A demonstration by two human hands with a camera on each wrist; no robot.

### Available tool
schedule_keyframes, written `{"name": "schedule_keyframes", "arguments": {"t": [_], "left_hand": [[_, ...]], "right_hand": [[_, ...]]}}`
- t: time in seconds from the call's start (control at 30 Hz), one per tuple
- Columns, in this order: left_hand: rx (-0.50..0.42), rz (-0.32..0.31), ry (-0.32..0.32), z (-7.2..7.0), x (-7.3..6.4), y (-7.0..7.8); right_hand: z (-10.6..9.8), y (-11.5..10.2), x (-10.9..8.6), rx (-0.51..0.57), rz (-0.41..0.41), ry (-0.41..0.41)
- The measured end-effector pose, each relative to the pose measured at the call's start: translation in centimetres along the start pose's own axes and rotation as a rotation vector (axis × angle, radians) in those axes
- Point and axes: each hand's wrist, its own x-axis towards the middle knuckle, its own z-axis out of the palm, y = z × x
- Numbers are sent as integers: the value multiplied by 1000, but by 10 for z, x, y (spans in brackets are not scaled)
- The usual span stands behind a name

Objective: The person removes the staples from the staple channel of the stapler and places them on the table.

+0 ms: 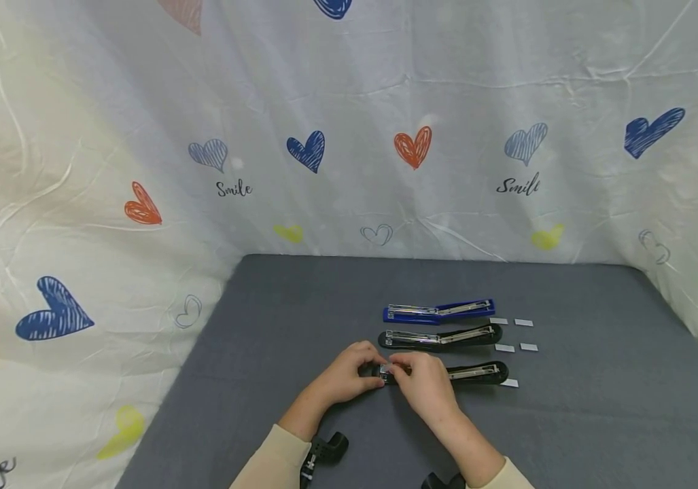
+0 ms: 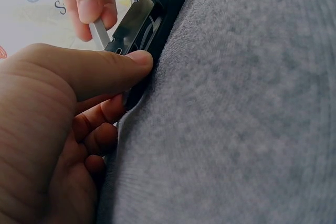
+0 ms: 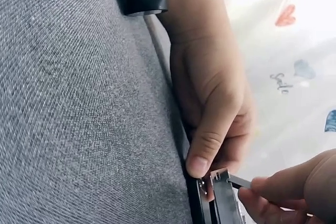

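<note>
The nearest black stapler (image 1: 478,373) lies opened out flat on the grey table, its middle partly hidden by the hands. My left hand (image 1: 349,373) grips its left end, with the thumb (image 2: 123,69) on one side and fingers on the other. Over that same end, my right hand (image 1: 427,386) pinches a small grey staple strip (image 3: 240,182) between thumb and fingers. One end of the strip meets the metal part of the stapler (image 3: 224,198). How far it sits in the channel cannot be told.
Behind lie another opened black stapler (image 1: 412,339) and an opened blue stapler (image 1: 411,315). Several grey staple strips rest by their right ends, among them one strip (image 1: 529,347) and another (image 1: 510,383). A white curtain (image 1: 349,197) with printed hearts hangs behind the table (image 1: 599,421).
</note>
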Motion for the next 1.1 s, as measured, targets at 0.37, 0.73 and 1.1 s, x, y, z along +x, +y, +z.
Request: {"name": "schedule_keyframes", "arguments": {"t": [0.37, 0.73, 1.1], "left_hand": [[24, 0, 12, 1, 1, 0], [12, 9, 8, 0, 1, -1], [18, 10, -1, 0, 0, 0]], "right_hand": [[-18, -6, 0, 62, 54, -2], [-53, -7, -5, 134, 133, 30], [-90, 2, -11, 128, 147, 92]]}}
